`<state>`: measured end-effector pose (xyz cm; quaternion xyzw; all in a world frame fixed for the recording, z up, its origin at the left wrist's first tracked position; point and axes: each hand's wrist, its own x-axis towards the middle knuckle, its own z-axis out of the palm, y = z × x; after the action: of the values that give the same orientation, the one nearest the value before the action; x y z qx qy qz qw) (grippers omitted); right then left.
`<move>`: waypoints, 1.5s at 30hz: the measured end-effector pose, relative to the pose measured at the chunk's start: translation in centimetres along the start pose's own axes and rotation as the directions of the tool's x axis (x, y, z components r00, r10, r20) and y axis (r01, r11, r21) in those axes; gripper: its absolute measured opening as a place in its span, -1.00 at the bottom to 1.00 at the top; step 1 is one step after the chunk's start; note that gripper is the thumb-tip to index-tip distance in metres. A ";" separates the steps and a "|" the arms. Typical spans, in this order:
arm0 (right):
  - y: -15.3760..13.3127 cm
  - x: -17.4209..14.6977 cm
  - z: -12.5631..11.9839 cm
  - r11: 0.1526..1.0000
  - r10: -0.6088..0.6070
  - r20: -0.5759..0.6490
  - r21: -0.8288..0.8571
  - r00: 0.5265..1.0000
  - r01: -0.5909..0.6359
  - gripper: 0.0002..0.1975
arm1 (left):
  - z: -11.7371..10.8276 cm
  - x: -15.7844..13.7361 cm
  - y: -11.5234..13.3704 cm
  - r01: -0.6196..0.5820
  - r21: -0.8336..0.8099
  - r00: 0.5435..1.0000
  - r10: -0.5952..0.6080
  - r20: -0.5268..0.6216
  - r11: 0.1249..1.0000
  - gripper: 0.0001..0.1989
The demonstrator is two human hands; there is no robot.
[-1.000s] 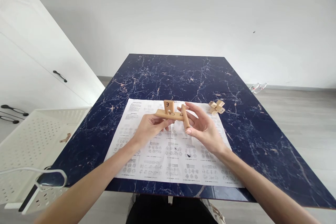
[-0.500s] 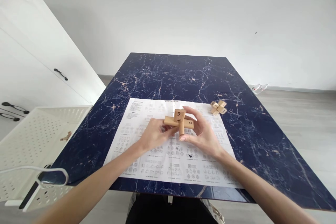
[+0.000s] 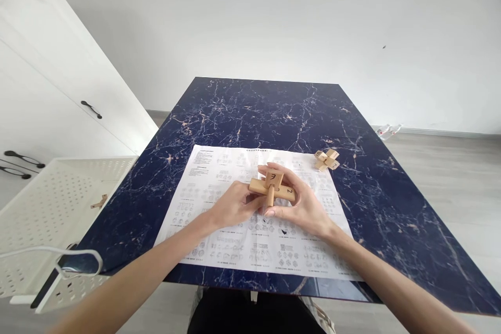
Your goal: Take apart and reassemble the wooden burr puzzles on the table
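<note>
A wooden burr puzzle [image 3: 284, 192] of crossed bars, marked with dark numerals, is held between both hands above the printed sheet. My left hand [image 3: 236, 204] is closed on its left and lower side, with fingertips partly hidden beneath it. Curled round the right side, my right hand [image 3: 305, 203] has its thumb at the bar end facing me and its fingers behind the far bar. A second wooden burr puzzle [image 3: 327, 159], also numbered, rests at the sheet's upper right corner.
The paper sheet [image 3: 188, 240] with small diagrams lies on the dark blue marbled table [image 3: 254, 115]. At the left stands a white perforated bin [image 3: 50, 193] holding a small wooden piece [image 3: 99, 201]; a white cable [image 3: 78, 251] crosses it. White cabinets [image 3: 50, 62] are farther left.
The held puzzle has shifted slightly right and toward me and has tilted. My right fingers have moved left along its far side.
</note>
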<state>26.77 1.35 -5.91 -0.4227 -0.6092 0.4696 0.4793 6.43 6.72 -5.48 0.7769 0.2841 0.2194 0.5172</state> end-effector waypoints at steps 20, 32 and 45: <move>2.0 1.4 -2.7 0.844 0.346 -0.216 0.496 0.913 -0.202 -0.31 | -0.3 0.0 0.4 0.068 -0.108 0.996 -0.074 -0.055 0.992 -0.64; 0.6 1.8 -3.2 0.225 0.578 0.034 0.954 0.815 -0.199 -0.38 | -0.5 0.1 0.5 0.089 -0.076 0.995 -0.093 -0.045 0.993 -0.65; -0.1 1.2 -1.7 0.680 0.429 0.044 0.642 0.902 -0.354 -0.68 | -0.5 0.2 0.7 0.074 -0.057 0.994 -0.078 -0.072 0.996 -0.68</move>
<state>28.19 2.75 -5.46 -0.3809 -0.2819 0.7148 0.5143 6.40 6.97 -4.66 0.7426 0.3265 0.2357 0.5352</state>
